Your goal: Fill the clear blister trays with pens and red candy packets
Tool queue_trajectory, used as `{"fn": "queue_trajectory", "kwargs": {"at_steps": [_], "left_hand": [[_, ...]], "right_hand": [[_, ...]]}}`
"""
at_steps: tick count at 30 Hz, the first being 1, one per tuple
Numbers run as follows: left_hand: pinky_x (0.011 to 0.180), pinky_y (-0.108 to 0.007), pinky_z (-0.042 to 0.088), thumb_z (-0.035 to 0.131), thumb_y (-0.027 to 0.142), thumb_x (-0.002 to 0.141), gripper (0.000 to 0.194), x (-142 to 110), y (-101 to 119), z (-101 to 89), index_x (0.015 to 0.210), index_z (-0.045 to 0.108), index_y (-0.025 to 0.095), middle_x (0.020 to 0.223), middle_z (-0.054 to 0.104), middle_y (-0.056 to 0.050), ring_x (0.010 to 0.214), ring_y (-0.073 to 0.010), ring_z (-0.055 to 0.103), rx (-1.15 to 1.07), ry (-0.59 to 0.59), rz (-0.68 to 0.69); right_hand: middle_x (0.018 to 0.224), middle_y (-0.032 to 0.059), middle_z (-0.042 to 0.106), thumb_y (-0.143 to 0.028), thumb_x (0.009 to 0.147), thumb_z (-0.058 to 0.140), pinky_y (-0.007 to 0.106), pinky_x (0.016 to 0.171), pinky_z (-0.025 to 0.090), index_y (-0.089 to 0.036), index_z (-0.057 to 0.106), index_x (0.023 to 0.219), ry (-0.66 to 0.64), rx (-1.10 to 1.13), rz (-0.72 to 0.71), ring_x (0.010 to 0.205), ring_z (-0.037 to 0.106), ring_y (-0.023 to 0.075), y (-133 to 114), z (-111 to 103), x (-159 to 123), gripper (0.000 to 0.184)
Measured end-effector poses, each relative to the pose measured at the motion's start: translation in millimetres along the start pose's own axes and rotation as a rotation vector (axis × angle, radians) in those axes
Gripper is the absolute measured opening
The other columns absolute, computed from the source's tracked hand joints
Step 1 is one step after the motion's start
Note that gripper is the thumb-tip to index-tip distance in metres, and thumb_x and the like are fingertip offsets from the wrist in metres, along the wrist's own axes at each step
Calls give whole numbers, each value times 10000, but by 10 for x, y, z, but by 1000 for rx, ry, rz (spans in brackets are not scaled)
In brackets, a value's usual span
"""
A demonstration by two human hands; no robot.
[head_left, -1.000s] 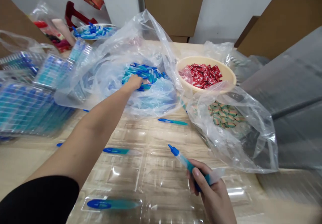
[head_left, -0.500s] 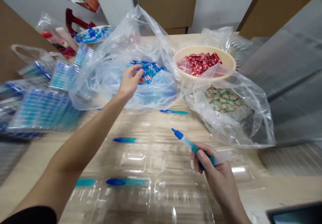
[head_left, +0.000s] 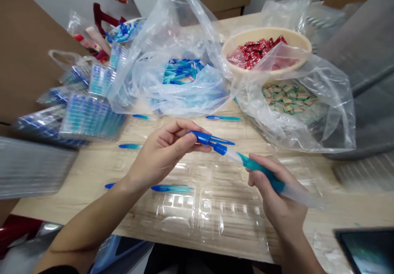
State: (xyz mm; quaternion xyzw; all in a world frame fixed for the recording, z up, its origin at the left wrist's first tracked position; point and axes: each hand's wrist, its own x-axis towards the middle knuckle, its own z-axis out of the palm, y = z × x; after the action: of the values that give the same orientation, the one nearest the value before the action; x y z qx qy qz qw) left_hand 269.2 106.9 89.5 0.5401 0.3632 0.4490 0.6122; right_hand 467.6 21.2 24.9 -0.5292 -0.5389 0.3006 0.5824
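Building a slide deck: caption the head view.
Left hand holds blue cap at tip of pen in right hand.

The right hand [head_left: 278, 212] covers part of a slim white-turquoise-blue pen barrel [head_left: 246, 162]. The left forearm [head_left: 101, 216] hides one end of a blue pen [head_left: 110, 186]. A blurred grey translucent plastic stack [head_left: 30, 167] is cut by the left edge, a glossy black rectangular device [head_left: 367, 249] by the right.

1. Left hand [head_left: 168, 147]: thumb and fingers pinched together, just beyond the blue tip of the pen [head_left: 241, 159].
2. Left forearm [head_left: 101, 212]: bare, slanting in from the near left of the pen.
3. Right hand [head_left: 283, 208]: fingers curled around the pen's teal middle.
4. Right forearm [head_left: 300, 249]: on the pen's near side.
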Motion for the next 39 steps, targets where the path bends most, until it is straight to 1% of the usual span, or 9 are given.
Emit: {"fn": "queue_trajectory", "kwargs": {"at_steps": [3,7,13,21,24,28,33,36,39], "left_hand": [[738,-285,619,745,351,781,147,-45,-10,0,852,682,239,850,727,2,752,-157,708,71,-3,-1],[725,-283,607,736,346,790,151,-97,-33,-16,870,689,226,880,727,-24,776,-177,711,182,4,39],[655,-305,605,731,389,786,180,-112,-30,-24,828,675,224,794,726,-22,665,-179,704,189,-13,6],[589,-302,603,717,479,772,252,-65,-34,-53,794,640,241,675,697,18,549,-164,680,63,-13,-103],[576,-309,609,725,508,752,289,-32,-10,-70,776,626,238,685,694,16,544,-169,680,10,-58,-172],[494,-278,598,747,543,712,354,-10,29,-64,752,607,220,650,692,11,493,-168,667,-46,-96,-303],[452,-227,576,758,534,706,370,-3,63,-22,745,590,207,597,670,25,477,-156,663,-138,-148,-425],[472,-225,578,738,544,726,406,-2,59,1,753,567,177,597,662,28,478,-145,659,-124,-152,-414],[491,-225,578,708,537,761,408,1,37,15,751,555,159,625,663,18,484,-134,654,-67,-121,-297]], "right_hand": [[892,7,667,-226,896,610,308,680,507,-328,669,1114,14,-21,-66,735,601,144,-31,-6,-6,248],[942,5,670,-134,860,634,286,640,519,-350,662,1115,64,-99,-170,804,636,159,-73,-9,8,335],[1003,-7,679,-44,829,640,284,710,550,-371,628,1179,19,-178,-287,859,657,155,-80,-26,9,479],[1002,2,663,-86,847,624,263,615,539,-382,622,1187,47,-281,-303,806,656,153,-125,-28,-36,451],[961,3,667,-104,861,609,285,627,534,-384,628,1174,121,-279,-306,788,649,158,-128,-28,-35,420],[906,15,678,-186,885,605,299,604,511,-347,678,1080,254,-264,-283,742,633,165,-117,-16,-54,263],[889,10,694,-222,877,624,275,589,524,-327,696,1032,195,-288,-288,728,650,156,-128,-32,-75,201],[883,3,699,-224,859,648,272,568,537,-322,704,1000,174,-303,-313,728,665,162,-118,-52,-59,181],[869,-1,696,-219,846,662,273,555,538,-314,708,972,167,-287,-336,712,669,162,-103,-69,-48,164]]}}
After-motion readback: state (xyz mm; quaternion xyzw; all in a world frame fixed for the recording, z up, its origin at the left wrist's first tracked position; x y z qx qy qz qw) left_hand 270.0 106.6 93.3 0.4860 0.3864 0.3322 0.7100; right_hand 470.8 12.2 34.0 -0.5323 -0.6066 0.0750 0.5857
